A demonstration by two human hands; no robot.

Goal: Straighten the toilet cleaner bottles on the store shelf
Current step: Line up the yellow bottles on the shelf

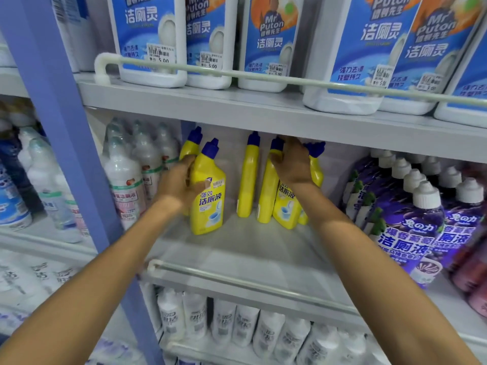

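1. The yellow toilet cleaner bottles (266,196) are all on the middle shelf (263,246). They're set well back from the front rail (237,283), between the white bottles (126,180) and the purple bottles (411,227).
2. The left hand (181,185) has its grip wrapped round the front-left bottle (209,204), thumb across the label.
3. The right hand (292,164) has its grip curled over the necks of the right cluster (286,206). Which bottle is actually held can't be told.
4. The leaning labelled one in that cluster is probably best stood upright first, then squared label-out.
5. The edge-on bottle (247,177) in the middle should be turned to face front too.
6. Bottles are better twisted and slid than lifted, since the upper shelf looks close over the caps.
7. Tall and narrow, so neighbours could easily be knocked over. Slow turns are advised.
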